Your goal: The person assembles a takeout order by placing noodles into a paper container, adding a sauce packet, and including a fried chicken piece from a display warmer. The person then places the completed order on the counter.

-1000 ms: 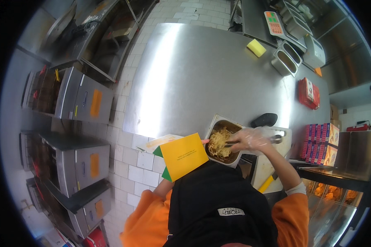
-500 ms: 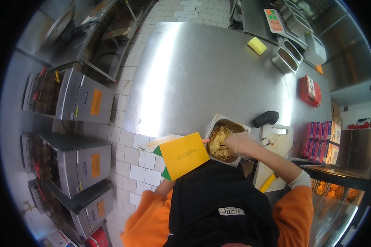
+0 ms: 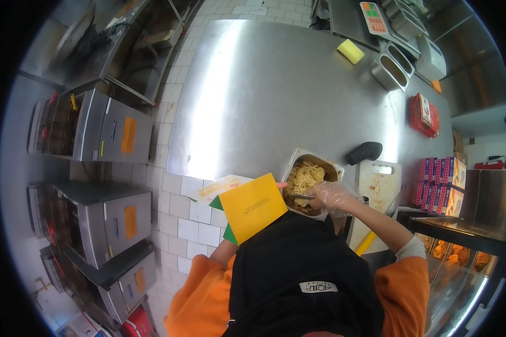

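Observation:
My left hand [image 3: 283,185] is mostly hidden behind an open carton [image 3: 253,208], yellow on the side facing me with green flaps; a fingertip shows past its right edge. The carton is tilted and sits right against the left side of a steel pan [image 3: 334,167] of noodles [image 3: 306,178]. In a clear plastic glove, my right hand [image 3: 327,196] closes around a metal utensil [image 3: 302,196], perhaps tongs, whose shaft lies over the noodles and points left toward the carton. Its working end is too small to make out.
A black object [image 3: 364,152] lies right of the pan, near a white cutting board [image 3: 379,185] and a yellow handle [image 3: 366,243]. Farther off on the steel table [image 3: 264,101] are a yellow sponge-like block [image 3: 350,51], steel containers [image 3: 391,72], a red package [image 3: 423,115] and stacked boxes [image 3: 441,185].
My right hand has turned and drawn slightly nearer to me, so the utensil's metal shaft now shows. More noodles are exposed. The carton has hardly moved; the whole view has shifted a little.

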Tool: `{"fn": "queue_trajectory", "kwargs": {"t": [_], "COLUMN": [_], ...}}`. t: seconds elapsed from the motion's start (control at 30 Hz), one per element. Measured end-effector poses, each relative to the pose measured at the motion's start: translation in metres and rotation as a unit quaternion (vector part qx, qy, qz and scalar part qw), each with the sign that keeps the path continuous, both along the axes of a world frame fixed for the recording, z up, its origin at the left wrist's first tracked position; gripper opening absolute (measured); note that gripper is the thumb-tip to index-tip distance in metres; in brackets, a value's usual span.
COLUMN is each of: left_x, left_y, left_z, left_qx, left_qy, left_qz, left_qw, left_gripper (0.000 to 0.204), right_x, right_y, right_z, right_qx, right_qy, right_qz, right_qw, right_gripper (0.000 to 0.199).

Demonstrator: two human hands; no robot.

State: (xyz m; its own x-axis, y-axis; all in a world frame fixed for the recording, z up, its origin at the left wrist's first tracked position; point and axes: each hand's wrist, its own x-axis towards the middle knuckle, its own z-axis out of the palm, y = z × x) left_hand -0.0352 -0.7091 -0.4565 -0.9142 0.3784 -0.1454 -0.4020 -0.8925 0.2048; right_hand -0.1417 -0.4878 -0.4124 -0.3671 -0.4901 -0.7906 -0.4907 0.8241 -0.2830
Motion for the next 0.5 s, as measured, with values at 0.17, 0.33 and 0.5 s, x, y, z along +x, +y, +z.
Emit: {"fn": "queue_trajectory", "kwargs": {"t": [0.17,0.33,0.5], "left_x": [-0.008,-0.009,-0.007], "left_y": [0.006,0.009,0.009], "left_z": [-0.002,0.001,0.009], "left_qx": [-0.021,-0.036,-0.048], "left_qy": [0.016,0.017,0.013], "left_qz": [0.01,0.004,0.0], "left_qw": [1.0,0.999,0.999], "left_gripper": [0.058,0.058,0.059], "right_x": [-0.033,-0.04,0.01], "right_y": [0.028,0.034,-0.006], "right_z": [0.035,0.048,0.008], "right_qx": [-0.159,0.113,0.043], "right_qy": [0.162,0.258,0.184], "right_qz": [-0.182,0.091,0.251], "right_qw": [0.957,0.955,0.949], "right_gripper": [0.038,0.027,0.006]}}
